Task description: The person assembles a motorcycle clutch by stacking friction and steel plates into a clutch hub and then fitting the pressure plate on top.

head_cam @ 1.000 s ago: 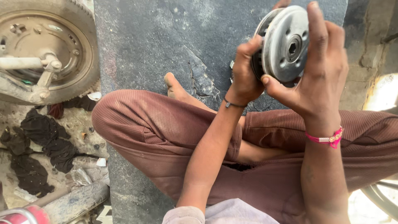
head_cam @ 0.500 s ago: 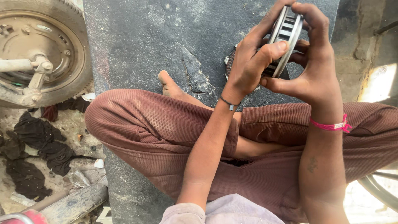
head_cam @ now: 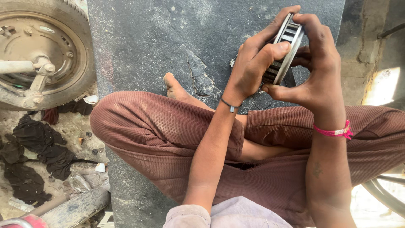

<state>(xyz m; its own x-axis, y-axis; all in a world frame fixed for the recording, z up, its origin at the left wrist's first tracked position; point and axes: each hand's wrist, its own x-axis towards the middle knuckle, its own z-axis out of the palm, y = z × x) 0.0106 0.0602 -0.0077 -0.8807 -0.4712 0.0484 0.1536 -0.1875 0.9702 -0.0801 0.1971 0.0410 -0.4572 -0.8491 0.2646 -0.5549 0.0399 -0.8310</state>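
I sit cross-legged on a grey stone slab [head_cam: 160,46] in brown trousers. Both hands hold a round metal part [head_cam: 288,40], a pulley-like disc with slots along its rim, turned edge-on to me. My left hand [head_cam: 257,63] wraps its near side, the thumb lying across the rim. My right hand [head_cam: 314,71] grips the far side, its fingers curled over the top edge. A pink band is on my right wrist and a thin dark band on my left.
A wheel [head_cam: 40,55] with tyre, hub and axle lies at the left. Black rags [head_cam: 36,156] and scraps litter the dirt floor beside the slab. A metal pipe [head_cam: 76,207] lies at bottom left. A cracked patch [head_cam: 198,80] marks the slab.
The disc has turned from face-on to edge-on. My left hand has slid over its rim, and both hands have closed tighter around it.
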